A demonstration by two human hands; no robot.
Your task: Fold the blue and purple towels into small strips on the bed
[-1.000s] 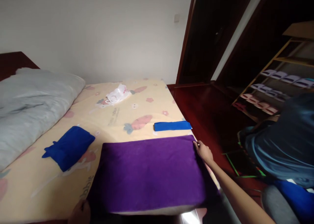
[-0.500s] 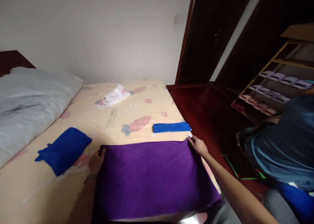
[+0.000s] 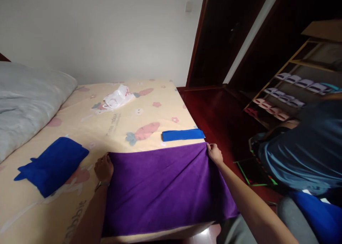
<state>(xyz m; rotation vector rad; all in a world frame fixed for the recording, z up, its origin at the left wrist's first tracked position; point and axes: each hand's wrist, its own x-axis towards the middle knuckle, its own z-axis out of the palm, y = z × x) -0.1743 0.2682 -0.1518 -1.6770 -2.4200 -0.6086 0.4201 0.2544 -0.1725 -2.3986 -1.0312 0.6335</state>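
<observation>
A purple towel [image 3: 162, 187] lies spread on the near corner of the bed, its front edge hanging over the mattress. My left hand [image 3: 103, 168] is closed on the towel's far left corner. My right hand [image 3: 214, 153] pinches the far right corner. Both hands hold the far edge stretched straight between them. Just beyond that edge lies a narrow folded blue cloth [image 3: 182, 134]. A bigger folded blue towel [image 3: 52, 164] lies to the left of my left hand.
The yellow bed sheet [image 3: 120, 126] has carrot prints. A grey duvet [image 3: 25, 101] is piled at the left and a white plastic bag [image 3: 115, 97] lies farther back. Another person in blue [image 3: 301, 147] crouches at the right before a shoe rack [image 3: 291, 90] on dark red floor.
My left hand came up from the near edge to the towel's far left corner. The towel's far edge is now pulled taut, and the view shifted slightly right.
</observation>
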